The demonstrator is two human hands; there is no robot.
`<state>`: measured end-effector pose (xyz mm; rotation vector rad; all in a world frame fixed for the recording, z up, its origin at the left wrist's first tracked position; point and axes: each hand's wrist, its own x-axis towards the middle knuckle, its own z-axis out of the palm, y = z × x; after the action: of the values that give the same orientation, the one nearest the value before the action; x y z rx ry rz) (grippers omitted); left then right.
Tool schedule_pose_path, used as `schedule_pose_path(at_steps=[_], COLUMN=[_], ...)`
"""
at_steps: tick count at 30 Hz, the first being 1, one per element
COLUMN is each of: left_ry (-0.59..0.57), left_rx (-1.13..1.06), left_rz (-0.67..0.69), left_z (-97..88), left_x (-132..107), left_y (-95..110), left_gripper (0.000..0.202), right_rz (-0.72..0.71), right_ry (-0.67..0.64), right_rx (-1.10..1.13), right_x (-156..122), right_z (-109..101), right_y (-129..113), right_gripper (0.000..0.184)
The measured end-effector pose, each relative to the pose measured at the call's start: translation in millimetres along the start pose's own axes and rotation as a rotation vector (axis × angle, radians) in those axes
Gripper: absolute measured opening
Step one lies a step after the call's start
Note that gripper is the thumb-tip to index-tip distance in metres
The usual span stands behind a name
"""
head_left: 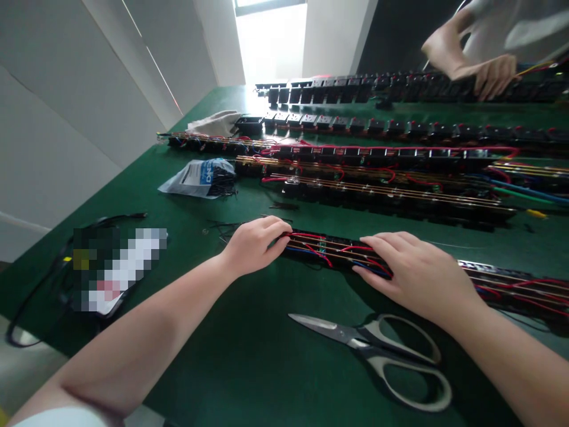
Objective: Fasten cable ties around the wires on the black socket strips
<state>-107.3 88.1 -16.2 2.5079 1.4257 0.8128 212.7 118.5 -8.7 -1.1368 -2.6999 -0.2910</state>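
A long black socket strip [338,252] with copper bars and red and blue wires lies across the green table [249,350] in front of me. My left hand [253,242] curls its fingers over the strip's left end and grips it. My right hand [415,273] lies flat on the strip's middle, fingers stretched out and pressing on the wires. A pair of grey-handled scissors [377,350] lies shut on the table just below my right hand.
Several more wired black strips [391,190] lie in rows further back. A plastic bag of black cable ties [202,178] and a folded cloth [213,123] sit at the left. A blurred device with a black cable [115,270] is near the left edge. Another person's hands [475,65] work at the far right.
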Motion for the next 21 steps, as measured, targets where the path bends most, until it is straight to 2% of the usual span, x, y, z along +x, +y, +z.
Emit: schedule_pose_path(at_steps=[4, 8, 11, 16, 21], left_ry=[0.044, 0.188, 0.279, 0.219, 0.194], left_rx=[-0.116, -0.128, -0.134, -0.228, -0.221], left_rz=[-0.070, -0.222, -0.352, -0.423, -0.484], left_z=[0.8, 1.0, -0.5, -5.5, -8.0], left_x=[0, 1, 2, 4, 4], left_y=[-2, -10, -17, -22, -28], left_gripper=[0.024, 0.032, 0.028, 0.025, 0.027], right_rz=[0.004, 0.000, 0.003, -0.009, -0.010], right_ry=[0.005, 0.024, 0.034, 0.027, 0.032], right_rx=[0.016, 0.030, 0.048, 0.070, 0.068], right_x=[0, -1, -1, 0, -1], right_z=[1, 0, -3, -6, -6], right_y=[1, 1, 0, -1, 0], right_gripper=[0.048, 0.046, 0.046, 0.045, 0.043])
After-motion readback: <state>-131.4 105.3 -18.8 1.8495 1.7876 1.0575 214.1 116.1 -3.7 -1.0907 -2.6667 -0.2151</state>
